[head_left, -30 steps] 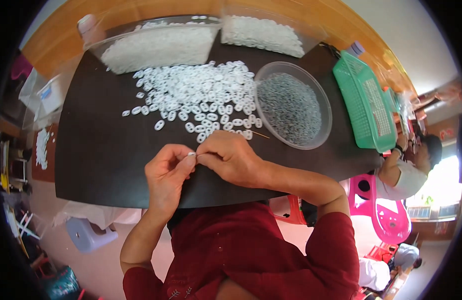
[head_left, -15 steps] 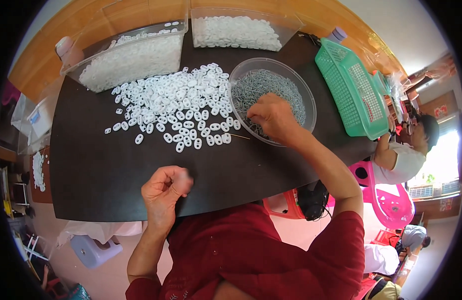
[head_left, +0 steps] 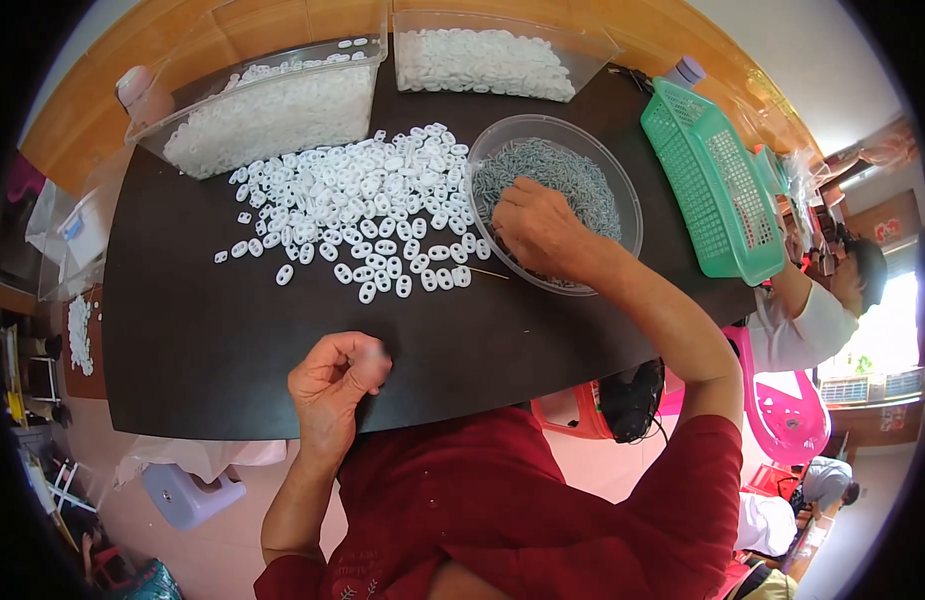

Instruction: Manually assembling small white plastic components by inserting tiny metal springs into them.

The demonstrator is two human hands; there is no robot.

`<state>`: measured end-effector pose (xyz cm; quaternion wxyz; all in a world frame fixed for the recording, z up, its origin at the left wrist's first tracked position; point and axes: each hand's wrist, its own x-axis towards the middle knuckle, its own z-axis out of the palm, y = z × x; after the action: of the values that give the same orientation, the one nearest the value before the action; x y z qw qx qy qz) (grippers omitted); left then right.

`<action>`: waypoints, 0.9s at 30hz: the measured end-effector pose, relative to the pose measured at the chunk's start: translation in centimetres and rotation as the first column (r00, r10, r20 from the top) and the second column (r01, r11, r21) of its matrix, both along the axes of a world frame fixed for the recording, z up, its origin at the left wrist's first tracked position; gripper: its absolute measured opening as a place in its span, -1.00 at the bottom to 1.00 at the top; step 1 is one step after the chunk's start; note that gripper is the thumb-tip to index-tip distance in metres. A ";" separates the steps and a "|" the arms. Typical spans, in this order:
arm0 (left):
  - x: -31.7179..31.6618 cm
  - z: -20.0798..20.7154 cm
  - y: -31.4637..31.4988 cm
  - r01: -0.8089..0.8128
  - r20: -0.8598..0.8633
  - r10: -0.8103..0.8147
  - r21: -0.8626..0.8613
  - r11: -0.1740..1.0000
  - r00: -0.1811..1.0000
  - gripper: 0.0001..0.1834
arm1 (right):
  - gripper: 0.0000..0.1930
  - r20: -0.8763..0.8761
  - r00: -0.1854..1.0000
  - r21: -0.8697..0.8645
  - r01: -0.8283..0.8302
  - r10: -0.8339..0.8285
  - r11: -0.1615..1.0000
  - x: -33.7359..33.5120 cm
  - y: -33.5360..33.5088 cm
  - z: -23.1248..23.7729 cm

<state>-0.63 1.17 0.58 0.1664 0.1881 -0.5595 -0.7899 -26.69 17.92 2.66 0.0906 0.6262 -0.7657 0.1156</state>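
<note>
The right hand (head_left: 538,225) is reaching into the round clear plastic bowl (head_left: 623,185), fingers pinching at the tiny grey metal bits (head_left: 573,175), which are probably light, hard and slippery. The left hand (head_left: 333,385) is curled shut near the black table (head_left: 213,340) edge; I cannot tell what it is holding.

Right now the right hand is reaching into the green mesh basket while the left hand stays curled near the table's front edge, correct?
Not quite. The right hand is in the clear round bowl of small grey metal pieces, not the green mesh basket, which sits untouched to the right. The left hand is indeed curled near the front edge of the dark table. The head view shows this.
</note>
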 end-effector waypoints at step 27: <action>0.0 -0.1 -0.8 -0.020 -0.019 0.023 0.108 0.994 1.000 -0.88 | -0.89 0.520 0.823 -0.178 0.366 -0.229 0.913 0.8 0.5 1.3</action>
<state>-0.60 0.36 0.44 0.1702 0.1947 -0.5122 -0.8190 -25.91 18.45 3.93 -0.0042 0.4298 -0.8292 0.3573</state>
